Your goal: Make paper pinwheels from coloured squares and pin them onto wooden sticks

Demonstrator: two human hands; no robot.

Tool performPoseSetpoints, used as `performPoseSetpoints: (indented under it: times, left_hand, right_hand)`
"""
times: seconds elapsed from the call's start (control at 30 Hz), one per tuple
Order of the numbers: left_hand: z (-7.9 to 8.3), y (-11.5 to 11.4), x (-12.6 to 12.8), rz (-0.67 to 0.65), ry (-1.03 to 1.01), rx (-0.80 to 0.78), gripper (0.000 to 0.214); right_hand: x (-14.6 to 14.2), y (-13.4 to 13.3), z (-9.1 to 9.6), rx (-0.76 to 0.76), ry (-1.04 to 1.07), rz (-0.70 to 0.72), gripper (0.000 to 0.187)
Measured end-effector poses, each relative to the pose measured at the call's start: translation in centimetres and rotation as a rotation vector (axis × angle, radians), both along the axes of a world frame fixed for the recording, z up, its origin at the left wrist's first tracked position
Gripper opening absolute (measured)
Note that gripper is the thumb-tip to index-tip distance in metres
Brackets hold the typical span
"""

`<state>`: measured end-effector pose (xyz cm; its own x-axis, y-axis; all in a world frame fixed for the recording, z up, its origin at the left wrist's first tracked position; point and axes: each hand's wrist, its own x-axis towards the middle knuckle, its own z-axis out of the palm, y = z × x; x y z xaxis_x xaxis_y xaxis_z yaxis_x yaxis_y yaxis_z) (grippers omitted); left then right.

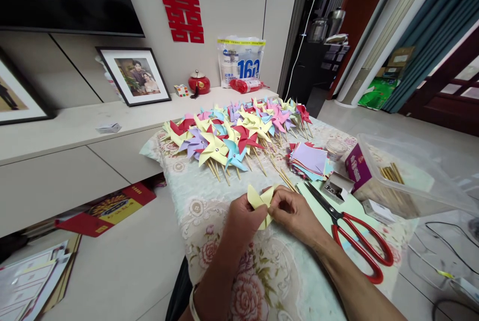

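Between my hands is a pale yellow paper pinwheel (256, 198), its corners folded in toward the middle. My left hand (245, 216) pinches it from the left, thumb near the centre. From the right, the fingertips of my right hand (292, 207) close on the same paper; whether they also hold something small is hidden. Just beyond stand many finished pinwheels (217, 149) on sticks, in yellow, red, blue, purple and pink. Red-handled scissors (339, 215) lie to the right of my right hand. A small box of metal fasteners (338, 187) sits by their blades.
A stack of coloured paper squares (309, 158) lies behind the scissors. At the right, a clear plastic bin (415, 181) holds wooden sticks (391, 196). The flowered tablecloth (213, 241) covers the table. A white cabinet (75, 136) runs along the wall.
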<state>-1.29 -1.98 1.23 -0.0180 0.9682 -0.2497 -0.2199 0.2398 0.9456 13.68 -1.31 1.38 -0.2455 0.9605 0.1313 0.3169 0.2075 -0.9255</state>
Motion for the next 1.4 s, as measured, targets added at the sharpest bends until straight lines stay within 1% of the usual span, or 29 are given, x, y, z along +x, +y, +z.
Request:
performPoseSetpoints:
  times: [0.07, 0.17, 0.3, 0.4, 0.6, 0.7, 0.77, 0.83, 0.9, 0.97, 1.03, 1.1, 1.13, 1.23, 1.4]
  left_hand:
    - [0.0, 0.0, 0.0, 0.009, -0.007, -0.002, 0.008]
    - [-0.1, 0.0, 0.0, 0.033, -0.058, -0.020, 0.016]
    - [-0.1, 0.2, 0.1, 0.075, -0.247, -0.037, 0.028]
    - [0.0, 0.3, 0.2, 0.085, -0.349, -0.015, 0.029]
    - [-0.2, 0.6, 0.1, 0.113, -0.378, 0.056, 0.024]
    - [-0.3, 0.7, 0.0, 0.137, -0.387, 0.064, 0.025]
    - [-0.3, 0.8, 0.0, 0.141, -0.390, 0.066, 0.025]
    - [-0.4, 0.8, 0.0, 0.143, -0.391, 0.063, 0.024]
    - [-0.5, 0.9, 0.1, 0.139, -0.391, 0.053, 0.023]
    - [-0.5, 0.9, 0.2, 0.127, -0.392, 0.043, 0.021]
    - [-0.5, 0.9, 0.3, 0.111, -0.393, 0.039, 0.019]
    - [-0.4, 0.9, 0.3, 0.097, -0.392, 0.041, 0.018]
    - [-0.3, 0.8, 0.3, 0.093, -0.391, 0.042, 0.018]
    - [-0.4, 0.7, 0.3, 0.085, -0.383, 0.044, 0.018]
    - [-0.9, 0.9, 0.3, 0.086, -0.353, 0.038, 0.021]
  right_hand:
    - [0.0, 0.0, 0.2, -0.019, 0.016, -0.009, 0.014]
    - [0.3, 0.0, 0.5, -0.027, 0.122, -0.080, 0.014]
    - [0.8, 0.2, 0.6, 0.001, 0.255, -0.213, 0.022]
    - [1.2, 0.3, 0.3, 0.030, 0.293, -0.274, 0.025]
    - [0.7, 0.3, -0.2, 0.097, 0.320, -0.390, 0.032]
    - [0.7, 0.0, 0.7, 0.112, 0.288, -0.438, 0.037]
    - [1.5, -0.1, 1.9, 0.123, 0.238, -0.464, 0.040]
    - [3.4, -0.1, 3.6, 0.153, 0.142, -0.472, 0.040]
    - [5.9, 0.0, 5.4, 0.160, -0.066, -0.449, 0.037]
    - [8.3, 0.1, 6.9, 0.147, -0.392, -0.423, 0.026]
    - [10.0, 0.0, 7.7, 0.116, -0.793, -0.344, 0.018]
    - [10.8, 0.0, 7.8, 0.076, -1.071, -0.284, 0.022]
    - [10.9, 0.0, 7.6, 0.057, -1.149, -0.269, 0.025]
    - [10.9, 0.6, 6.5, 0.013, -1.262, -0.256, 0.030]
    - [11.7, 2.6, 4.7, -0.046, -1.386, -0.227, 0.033]
